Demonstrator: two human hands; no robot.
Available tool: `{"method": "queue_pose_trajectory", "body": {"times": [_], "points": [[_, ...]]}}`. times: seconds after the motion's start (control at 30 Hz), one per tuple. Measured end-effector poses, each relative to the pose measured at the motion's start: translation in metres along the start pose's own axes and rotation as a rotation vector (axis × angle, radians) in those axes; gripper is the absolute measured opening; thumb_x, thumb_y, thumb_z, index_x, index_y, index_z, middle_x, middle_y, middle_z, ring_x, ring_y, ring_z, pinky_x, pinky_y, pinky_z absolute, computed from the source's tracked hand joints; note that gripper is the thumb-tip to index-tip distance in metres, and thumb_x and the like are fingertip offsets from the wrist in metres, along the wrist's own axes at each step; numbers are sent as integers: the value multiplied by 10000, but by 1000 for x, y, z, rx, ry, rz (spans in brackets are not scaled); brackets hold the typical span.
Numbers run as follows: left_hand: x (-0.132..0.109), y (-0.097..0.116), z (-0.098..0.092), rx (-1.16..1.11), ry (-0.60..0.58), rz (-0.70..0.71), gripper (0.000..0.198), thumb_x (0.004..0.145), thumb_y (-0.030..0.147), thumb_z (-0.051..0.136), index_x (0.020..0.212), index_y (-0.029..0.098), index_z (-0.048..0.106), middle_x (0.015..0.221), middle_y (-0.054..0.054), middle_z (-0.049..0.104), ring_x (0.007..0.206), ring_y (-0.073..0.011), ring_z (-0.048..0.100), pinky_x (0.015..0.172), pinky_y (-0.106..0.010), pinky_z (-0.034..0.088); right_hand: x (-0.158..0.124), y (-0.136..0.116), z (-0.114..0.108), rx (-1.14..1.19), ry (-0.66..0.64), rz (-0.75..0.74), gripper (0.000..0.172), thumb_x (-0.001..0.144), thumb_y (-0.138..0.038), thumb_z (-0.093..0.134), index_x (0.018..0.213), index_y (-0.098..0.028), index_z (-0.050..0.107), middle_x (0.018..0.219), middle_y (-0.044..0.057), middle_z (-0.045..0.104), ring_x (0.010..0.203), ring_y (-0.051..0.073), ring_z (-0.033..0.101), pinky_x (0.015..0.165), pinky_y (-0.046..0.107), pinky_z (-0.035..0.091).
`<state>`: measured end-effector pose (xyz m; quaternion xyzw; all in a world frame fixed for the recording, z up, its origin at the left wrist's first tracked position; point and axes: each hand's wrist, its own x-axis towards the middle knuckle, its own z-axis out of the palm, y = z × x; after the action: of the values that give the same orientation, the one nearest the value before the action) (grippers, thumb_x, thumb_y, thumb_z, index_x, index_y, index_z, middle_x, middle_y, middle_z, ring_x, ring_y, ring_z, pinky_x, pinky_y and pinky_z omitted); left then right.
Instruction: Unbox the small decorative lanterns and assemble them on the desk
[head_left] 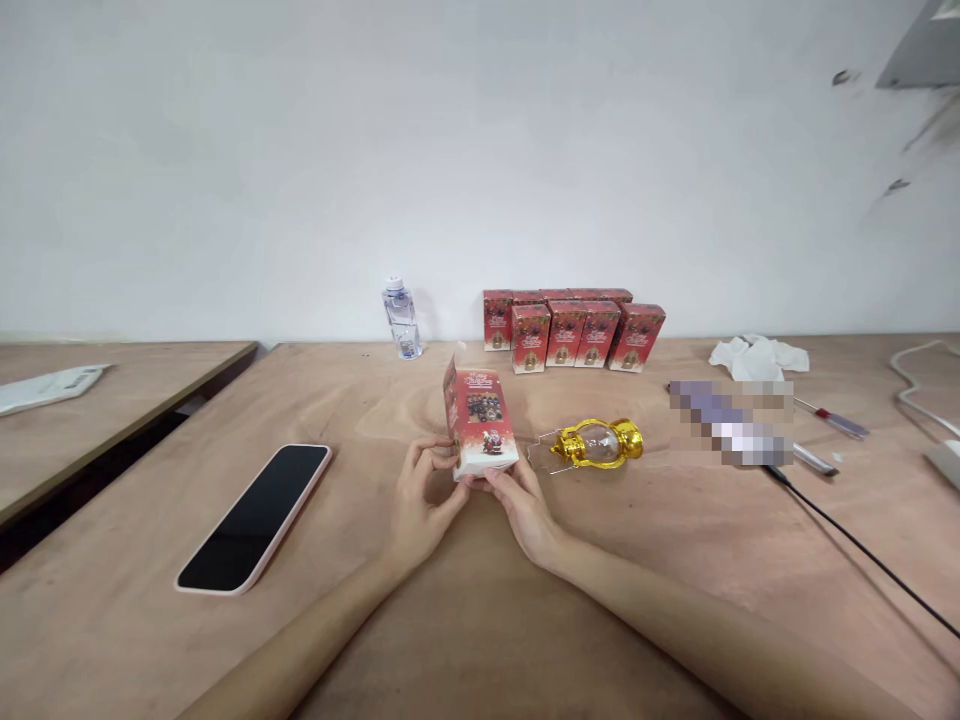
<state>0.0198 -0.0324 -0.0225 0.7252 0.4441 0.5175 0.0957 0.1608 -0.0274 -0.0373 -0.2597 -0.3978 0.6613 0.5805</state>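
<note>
A red and white Christmas gift box is held just above the table, its far end flap standing up. My left hand grips its near left corner, fingers along the side and thumb at the bottom edge. On the other side, my right hand pinches the near right corner, with its thumb at the same bottom edge. Just right of the box lies a small gold lantern with a clear globe, on its side. A thin clear plastic piece pokes out between the lantern and my right hand.
Several red Christmas boxes stand in rows by the wall, beside a water bottle. A phone lies at left. To the right are crumpled tissues, a blurred-out device with a black cable, and a red-handled tool.
</note>
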Motion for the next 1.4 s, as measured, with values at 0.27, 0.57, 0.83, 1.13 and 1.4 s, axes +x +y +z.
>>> {"method": "queue_pose_trajectory", "body": {"times": [0.27,0.57,0.83,1.13,1.4], "points": [[-1,-1,0,116,44,198,70,824,185,604,881,188,563,1040,-62,530,1036,-173,550,857,-326,502,0,2,-3,-23,50,-50,308,761,-387,572,1015,-213,597,1080,47,652,972,211,602,837,354,501],[-2,-7,1,102,63,168,177,858,149,543,1021,214,562,1108,-61,562,1080,-178,554,905,-342,498,7,-7,1,-81,111,-77,301,622,-173,516,907,-219,602,955,5,670,897,194,601,763,301,505],[-1,-4,1,79,85,-21,415,835,274,585,1235,228,484,1193,-89,520,1124,-210,525,915,-366,490,3,-7,-1,-324,3,-51,283,729,-226,550,1002,-221,626,982,1,675,901,198,592,778,303,484],[-2,-9,8,-72,176,-250,389,749,307,652,1063,191,453,1130,-90,500,1048,-209,566,869,-384,506,-3,-15,3,-533,-125,-165,359,893,-396,462,1206,-275,590,1216,3,618,1200,231,512,1050,420,352],[-4,-12,3,269,108,-55,393,806,326,579,1157,187,471,1028,-99,602,957,-244,612,822,-415,515,-11,-13,1,-636,-37,-236,547,926,-262,385,1445,-293,215,1333,14,526,1209,183,507,1013,380,409]]}}
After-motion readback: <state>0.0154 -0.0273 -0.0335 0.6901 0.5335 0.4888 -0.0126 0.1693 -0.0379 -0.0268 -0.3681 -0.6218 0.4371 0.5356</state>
